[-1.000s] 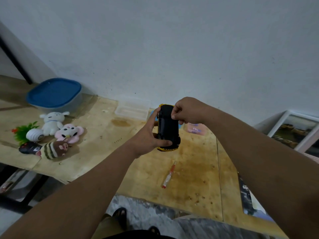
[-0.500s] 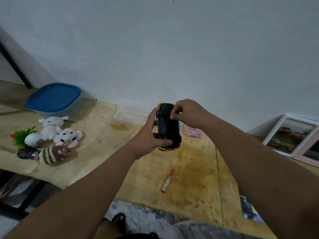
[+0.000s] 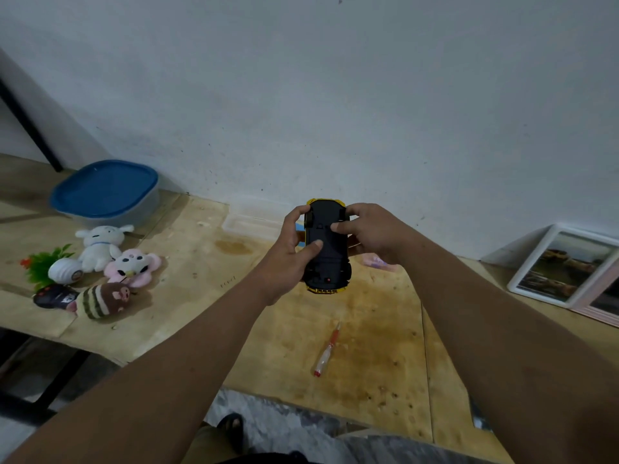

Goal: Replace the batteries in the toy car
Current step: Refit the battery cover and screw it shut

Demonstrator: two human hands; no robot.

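Observation:
A yellow toy car (image 3: 330,262) is held upside down above the wooden table (image 3: 368,346), its black underside facing me. My left hand (image 3: 288,259) grips its left side, thumb lying across the middle of the underside. My right hand (image 3: 371,232) holds the right side near the far end, thumb pressed on the underside. A small red switch shows near the car's near end. On the table below lies a red-handled screwdriver (image 3: 326,351). No batteries are visible.
Soft toys (image 3: 110,262), a small green plant (image 3: 43,262) and a black object lie at the left. A blue-lidded container (image 3: 105,192) and a clear plastic tray (image 3: 254,222) stand by the wall. Picture frames (image 3: 566,266) lean at the right. The table's front edge is close.
The car has turned so its underside faces me more squarely. My right hand has shifted from the top end to the car's right side, its thumb now on the underside.

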